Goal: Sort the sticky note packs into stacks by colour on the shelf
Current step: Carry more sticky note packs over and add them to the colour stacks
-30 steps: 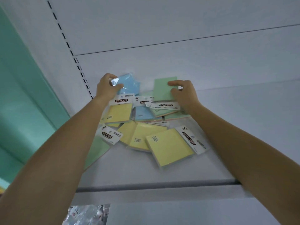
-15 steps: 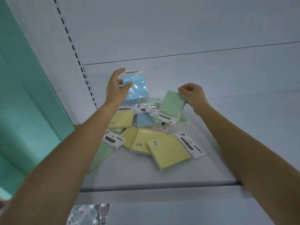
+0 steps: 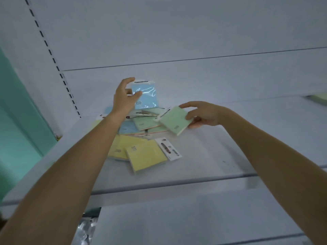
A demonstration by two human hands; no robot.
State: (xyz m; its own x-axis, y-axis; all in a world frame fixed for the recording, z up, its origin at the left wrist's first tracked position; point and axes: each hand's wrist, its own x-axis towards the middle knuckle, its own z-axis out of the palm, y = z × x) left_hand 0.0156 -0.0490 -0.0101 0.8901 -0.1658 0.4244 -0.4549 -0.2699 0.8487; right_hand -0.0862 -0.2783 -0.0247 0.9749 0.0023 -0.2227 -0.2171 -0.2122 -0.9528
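Note:
My left hand (image 3: 124, 99) holds a blue sticky note pack (image 3: 146, 96) upright above the back of the pile, thumb across its front. My right hand (image 3: 205, 114) pinches a green pack (image 3: 174, 120) by its right corner, tilted and lifted just over the pile's right side. Under them a mixed heap lies on the white shelf (image 3: 203, 156): several yellow packs (image 3: 145, 157) at the front, a blue pack (image 3: 126, 128) and green packs (image 3: 144, 122) in the middle. My left forearm hides the heap's left part.
A slotted upright (image 3: 58, 68) runs up the back panel on the left, beside a teal wall (image 3: 16, 112). A pale yellow-green pack (image 3: 318, 98) sits at the far right edge of the shelf. Clear wrapped goods (image 3: 85, 230) show below the shelf lip.
Both packs were picked from the heap and lifted. The green pack has swung out to the right and turned, and the blue pack has come upright in my left hand.

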